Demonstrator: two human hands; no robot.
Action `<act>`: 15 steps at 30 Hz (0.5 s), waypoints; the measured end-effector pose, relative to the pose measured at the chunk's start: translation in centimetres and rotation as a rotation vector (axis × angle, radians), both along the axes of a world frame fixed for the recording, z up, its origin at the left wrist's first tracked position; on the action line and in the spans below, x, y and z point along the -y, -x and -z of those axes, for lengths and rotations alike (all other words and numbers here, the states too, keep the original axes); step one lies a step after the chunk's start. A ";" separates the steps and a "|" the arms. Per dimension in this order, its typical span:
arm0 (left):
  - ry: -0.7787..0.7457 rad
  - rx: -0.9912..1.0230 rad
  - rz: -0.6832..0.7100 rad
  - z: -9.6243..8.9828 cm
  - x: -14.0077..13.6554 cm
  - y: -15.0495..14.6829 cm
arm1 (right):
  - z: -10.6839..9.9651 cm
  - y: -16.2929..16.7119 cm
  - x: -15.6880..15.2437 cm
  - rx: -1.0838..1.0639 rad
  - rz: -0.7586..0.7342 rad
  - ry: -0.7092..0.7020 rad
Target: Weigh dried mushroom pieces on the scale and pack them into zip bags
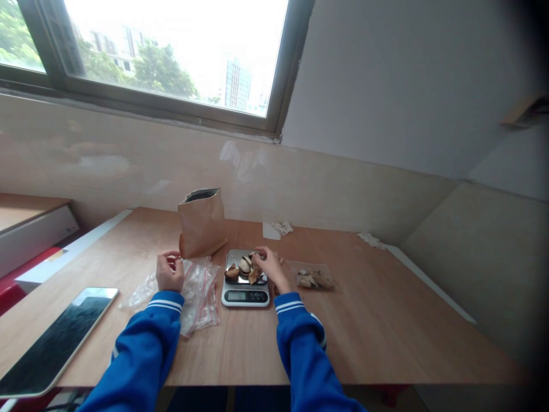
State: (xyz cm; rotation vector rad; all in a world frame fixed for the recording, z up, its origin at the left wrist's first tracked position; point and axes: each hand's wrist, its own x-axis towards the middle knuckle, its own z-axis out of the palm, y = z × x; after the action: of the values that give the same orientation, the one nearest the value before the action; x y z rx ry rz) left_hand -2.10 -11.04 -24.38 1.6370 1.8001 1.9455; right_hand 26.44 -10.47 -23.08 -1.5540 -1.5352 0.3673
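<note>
Touching the dried brown pieces [245,265] on the digital scale [246,297], the right hand [271,266] has its grip partly closed; whether it pinches one, I cannot tell. Seen from the scale, the left hand [170,272] sits at nine o'clock beside the clear zip bags [198,298], loosely curled, its contents, if any, hidden. On the tabletop [364,332], the paper bag [201,226] stands open at eleven o'clock; the clear packet [316,279] lies at three.

Blown-out daylight from window [171,57], R edge v dark & blurry
</note>
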 end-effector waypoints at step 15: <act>0.027 0.081 0.030 0.0 0.0 -0.1 | 3.6 -5.5 6.1 0.250 0.086 -0.279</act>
State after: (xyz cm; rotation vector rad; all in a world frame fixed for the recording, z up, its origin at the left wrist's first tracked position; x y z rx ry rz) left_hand -2.02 -11.00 -24.39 1.5449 1.7542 1.9366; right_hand 31.91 -16.54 -26.67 -1.4776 -1.6230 -0.0917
